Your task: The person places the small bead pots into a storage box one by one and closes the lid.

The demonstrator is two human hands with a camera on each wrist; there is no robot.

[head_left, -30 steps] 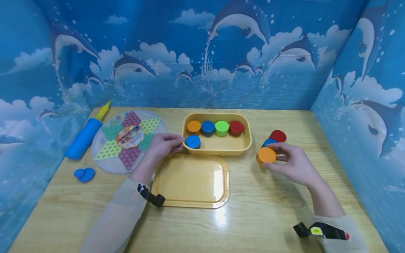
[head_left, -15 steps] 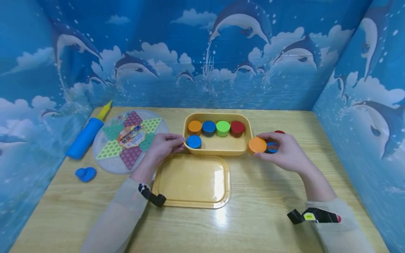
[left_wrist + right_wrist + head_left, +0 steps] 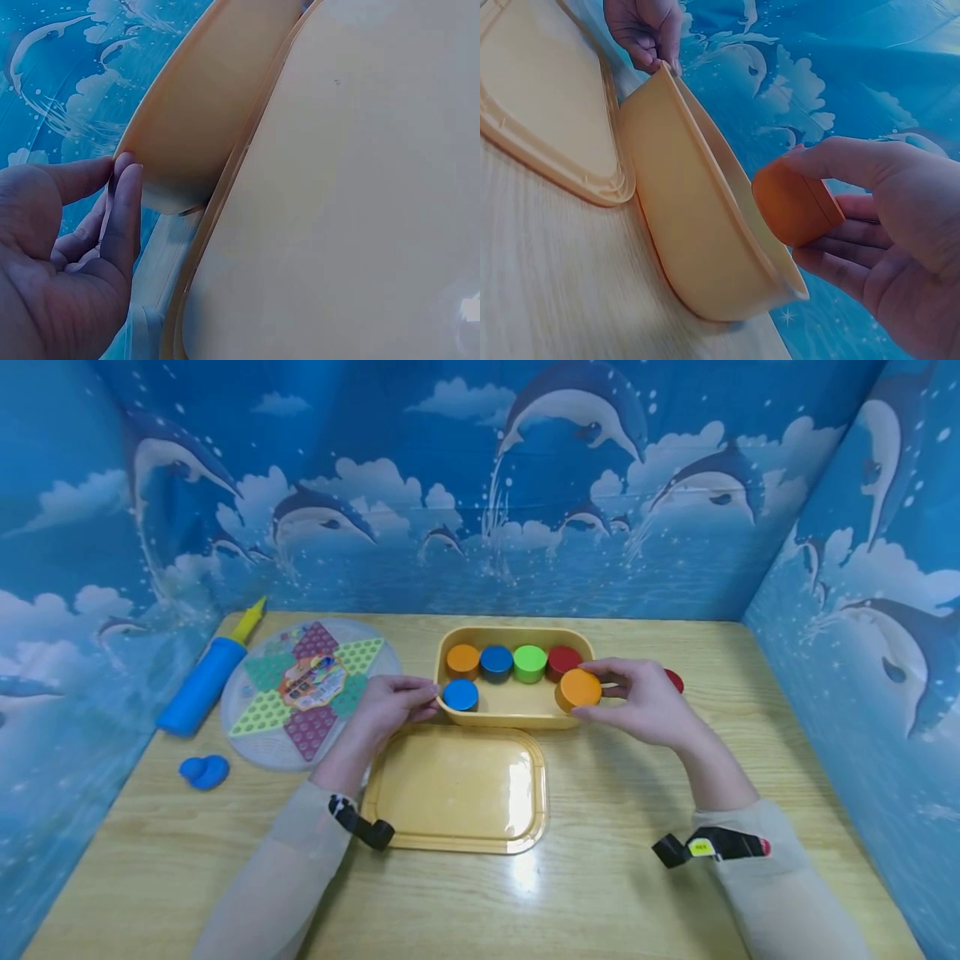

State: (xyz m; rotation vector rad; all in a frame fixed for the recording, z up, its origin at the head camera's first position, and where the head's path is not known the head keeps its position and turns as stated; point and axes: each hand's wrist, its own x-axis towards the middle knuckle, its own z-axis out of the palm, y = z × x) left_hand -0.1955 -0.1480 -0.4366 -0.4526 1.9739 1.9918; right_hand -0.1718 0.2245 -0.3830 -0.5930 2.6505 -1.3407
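My right hand (image 3: 637, 703) grips a small round orange tub (image 3: 578, 690) between thumb and fingers, over the front right corner of a yellow plastic box (image 3: 510, 722). In the right wrist view the held tub (image 3: 791, 201) is tilted at the box's rim. My left hand (image 3: 392, 703) pinches the rim at the box's left end, plainly seen in the left wrist view. Inside the box stand an orange tub (image 3: 462, 661), a dark blue tub (image 3: 496, 663), a green tub (image 3: 529, 663) and a red tub (image 3: 563, 662) in the back row, and a blue tub (image 3: 461, 694) at front left.
A flat yellow lid (image 3: 457, 789) lies in front of the box. Beyond my right hand a red tub (image 3: 675, 680) shows partly. To the left lie a round star-patterned game board (image 3: 311, 693), a blue pump with a yellow nozzle (image 3: 202, 685) and a small blue object (image 3: 204, 772).
My right hand has carried the orange tub leftward, from beside the loose tubs at the right to over the box. My left hand has stayed at the rim.
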